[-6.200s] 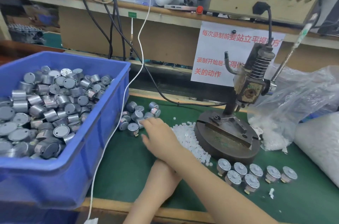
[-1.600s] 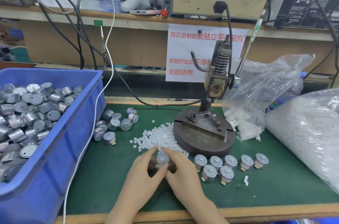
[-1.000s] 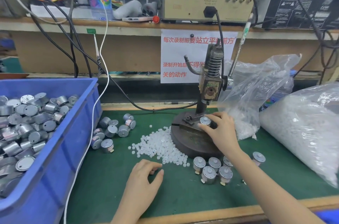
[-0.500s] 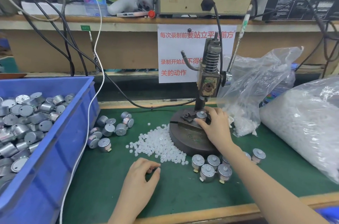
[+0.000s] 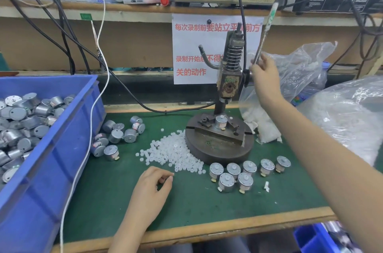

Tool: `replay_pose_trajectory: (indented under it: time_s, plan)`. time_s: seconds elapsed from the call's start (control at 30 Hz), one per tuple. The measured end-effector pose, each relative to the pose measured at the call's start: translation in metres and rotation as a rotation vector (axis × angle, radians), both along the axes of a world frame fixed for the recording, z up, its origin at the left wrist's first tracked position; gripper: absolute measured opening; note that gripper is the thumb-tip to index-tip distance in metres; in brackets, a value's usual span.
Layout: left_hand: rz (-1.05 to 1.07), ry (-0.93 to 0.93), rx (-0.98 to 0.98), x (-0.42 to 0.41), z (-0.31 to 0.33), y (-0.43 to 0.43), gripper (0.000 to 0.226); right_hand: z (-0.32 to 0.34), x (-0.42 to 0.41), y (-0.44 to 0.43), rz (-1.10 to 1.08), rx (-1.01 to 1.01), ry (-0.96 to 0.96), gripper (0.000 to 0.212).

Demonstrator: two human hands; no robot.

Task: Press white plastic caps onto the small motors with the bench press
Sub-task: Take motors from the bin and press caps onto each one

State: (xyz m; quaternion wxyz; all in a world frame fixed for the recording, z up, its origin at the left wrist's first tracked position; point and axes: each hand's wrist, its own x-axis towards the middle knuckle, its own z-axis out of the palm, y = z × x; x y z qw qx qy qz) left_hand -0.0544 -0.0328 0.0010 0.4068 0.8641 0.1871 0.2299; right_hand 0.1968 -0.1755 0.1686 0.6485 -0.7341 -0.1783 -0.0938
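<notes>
R hand (image 5: 264, 74) gripping press lever (image 5: 267, 24); motor (image 5: 220, 122) seated under ram (image 5: 226, 100). L hand (image 5: 152, 186) loose-curled on bare mat (image 5: 207, 207) nr caps (image 5: 174, 153).

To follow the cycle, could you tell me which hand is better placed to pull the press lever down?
Right. The right hand grips the lever, with a capped motor seated in the fixture. The left hand rests on the mat beside the loose caps, far from the lever.

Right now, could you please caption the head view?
Right hand grips the press lever; a motor sits under the ram; left hand rests beside white caps.
</notes>
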Motion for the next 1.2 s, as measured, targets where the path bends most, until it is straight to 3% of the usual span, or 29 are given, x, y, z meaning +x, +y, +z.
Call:
replay_pose_trajectory:
  time_s: [0.23,0.37,0.43,0.6,0.73,0.87,0.93,1.03,1.2]
  plan:
    - [0.01,-0.003,0.005,0.001,0.001,0.0,0.023,0.045,0.008,-0.002,0.075,0.222,0.134,0.053]
    - [0.015,-0.003,0.004,0.0,0.001,0.0,0.024,0.031,-0.019,-0.001,0.055,0.247,-0.079,0.022]
    - [0.018,0.001,0.007,0.0,0.001,0.001,0.024,0.017,-0.033,-0.002,0.049,0.304,-0.099,0.01]
    - [0.03,-0.007,0.001,0.001,0.0,0.0,0.02,0.006,-0.046,-0.003,0.02,0.493,-0.006,0.019]
    - [0.029,-0.015,0.008,0.001,-0.001,0.001,0.022,0.002,-0.045,0.001,0.033,0.515,-0.066,0.019]
    - [0.027,-0.011,0.02,0.002,0.0,0.002,0.022,-0.03,-0.044,-0.007,-0.002,0.336,-0.124,0.033]
    - [0.027,-0.013,0.02,0.002,0.0,0.001,0.021,-0.056,-0.042,-0.01,-0.061,0.115,-0.052,0.043]
    - [0.028,-0.01,0.015,0.001,0.001,0.001,0.019,-0.09,-0.037,-0.009,-0.053,-0.322,-0.032,0.04]
    - [0.033,-0.017,0.005,0.002,0.002,0.0,0.021,-0.104,-0.037,0.011,0.039,-0.674,-0.139,0.04]
